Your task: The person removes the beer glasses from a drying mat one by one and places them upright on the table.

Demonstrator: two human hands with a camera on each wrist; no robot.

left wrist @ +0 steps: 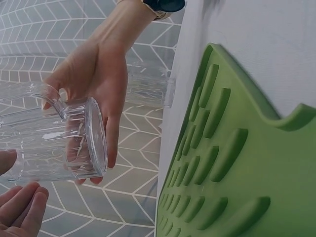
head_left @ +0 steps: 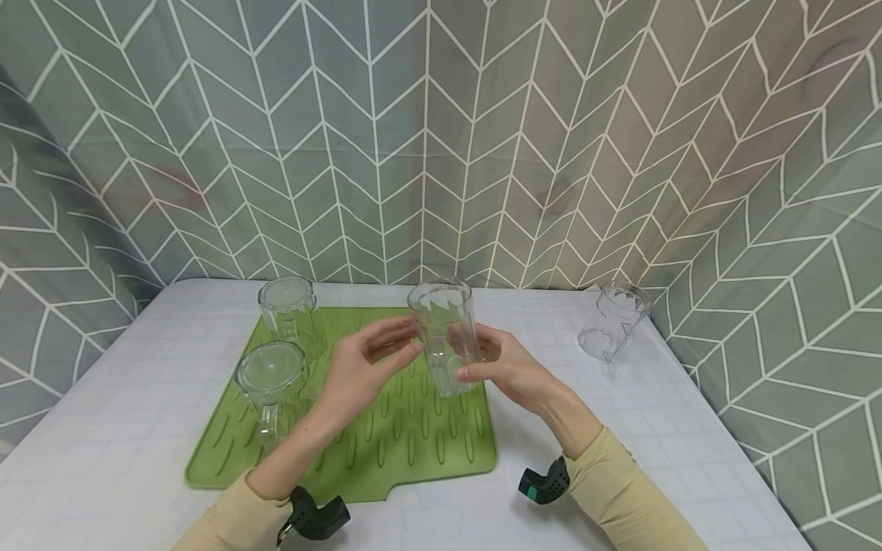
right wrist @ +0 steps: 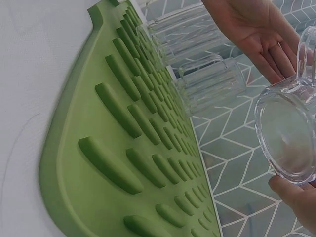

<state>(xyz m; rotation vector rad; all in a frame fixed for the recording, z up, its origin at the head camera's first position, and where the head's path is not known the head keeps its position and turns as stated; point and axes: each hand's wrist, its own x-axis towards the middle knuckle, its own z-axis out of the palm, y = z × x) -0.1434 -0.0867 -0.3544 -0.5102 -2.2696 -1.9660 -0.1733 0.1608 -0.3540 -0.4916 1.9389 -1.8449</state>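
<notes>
A clear glass mug (head_left: pixel 441 314) is held above the green mat (head_left: pixel 413 436), slightly tilted, with its thick base (left wrist: pixel 97 138) downward. My right hand (head_left: pixel 513 371) grips its lower part, thumb in front and fingers behind the glass. My left hand (head_left: pixel 361 371) is at the mug's left side, fingers loosely bent and fingertips close to the upper wall; whether they touch is hard to tell. Two more glass mugs, a rear one (head_left: pixel 285 302) and a front one (head_left: pixel 271 375), stand on the mat's left side. My left forearm partly covers the front one.
Another clear glass mug (head_left: pixel 613 321) stands on the white tabletop (head_left: pixel 551 337) at the right. Raised ribs cover the mat, and its front edge is notched. A patterned curtain (head_left: pixel 441 153) hangs behind the table and along both sides.
</notes>
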